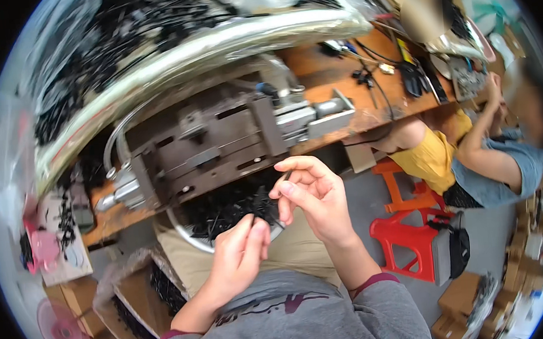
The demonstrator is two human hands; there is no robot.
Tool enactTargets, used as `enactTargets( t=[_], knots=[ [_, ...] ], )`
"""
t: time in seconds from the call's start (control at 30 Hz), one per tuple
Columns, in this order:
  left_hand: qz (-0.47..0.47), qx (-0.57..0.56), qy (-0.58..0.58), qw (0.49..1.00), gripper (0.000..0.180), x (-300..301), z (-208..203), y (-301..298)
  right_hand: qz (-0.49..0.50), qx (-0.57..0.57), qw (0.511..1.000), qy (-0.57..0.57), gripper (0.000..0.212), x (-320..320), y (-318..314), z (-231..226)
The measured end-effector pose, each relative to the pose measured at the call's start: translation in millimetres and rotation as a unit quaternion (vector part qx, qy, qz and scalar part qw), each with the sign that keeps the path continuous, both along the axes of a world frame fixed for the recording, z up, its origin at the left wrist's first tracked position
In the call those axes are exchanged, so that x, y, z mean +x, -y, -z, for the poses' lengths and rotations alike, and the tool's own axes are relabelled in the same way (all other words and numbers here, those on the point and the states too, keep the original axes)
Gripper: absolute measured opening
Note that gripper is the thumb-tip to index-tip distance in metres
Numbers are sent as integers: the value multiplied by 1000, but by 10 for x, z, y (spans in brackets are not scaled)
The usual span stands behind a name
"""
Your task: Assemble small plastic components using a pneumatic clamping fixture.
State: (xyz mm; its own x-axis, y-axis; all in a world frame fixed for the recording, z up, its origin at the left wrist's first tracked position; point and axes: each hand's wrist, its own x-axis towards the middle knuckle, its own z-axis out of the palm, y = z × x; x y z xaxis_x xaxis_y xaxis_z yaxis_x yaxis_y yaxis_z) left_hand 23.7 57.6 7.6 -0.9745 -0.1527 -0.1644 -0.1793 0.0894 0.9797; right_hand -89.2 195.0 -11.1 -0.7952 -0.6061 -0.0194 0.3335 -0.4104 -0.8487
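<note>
My left hand [238, 252] is closed in a pinch above my lap, with the tip of a small dark piece [251, 219] showing at its thumb and finger. Higher and to the right, my right hand [314, 198] has curled fingers, and a small thin black piece [286, 176] sits between thumb and forefinger. Beneath both hands a round pale-rimmed basin [187, 237] rests on my lap, filled with many small black parts [227, 204]. Just beyond it stands a brown metal fixture [205, 164] with a silver cylinder [128, 189] at its left end.
The fixture stands on a wooden bench [327, 71]. Behind it a plastic-wrapped roll [212, 44] borders heaped black parts. At right, a person in blue [498, 166] sits working near red stools [405, 242]. Lower left are a lined carton [136, 298] and a pink fan [62, 329].
</note>
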Motion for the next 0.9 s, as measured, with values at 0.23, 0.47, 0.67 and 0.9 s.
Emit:
enactTargets(
  t=[0.23,0.47,0.67,0.9],
  knots=[
    [15,27,-11,999,27,135,35,131,-153,29,987,44,22,-26,144,-42],
    [-14,-22,-55,998,25,277,82,214,-181,94,979,0,16,50,339,-201],
    [-13,-49,-105,993,25,491,-4,363,56,16,992,-115,8,-172,650,-418],
    [-175,96,-103,974,15,855,-38,597,-28,-169,890,-423,13,233,2292,-1329]
  ],
)
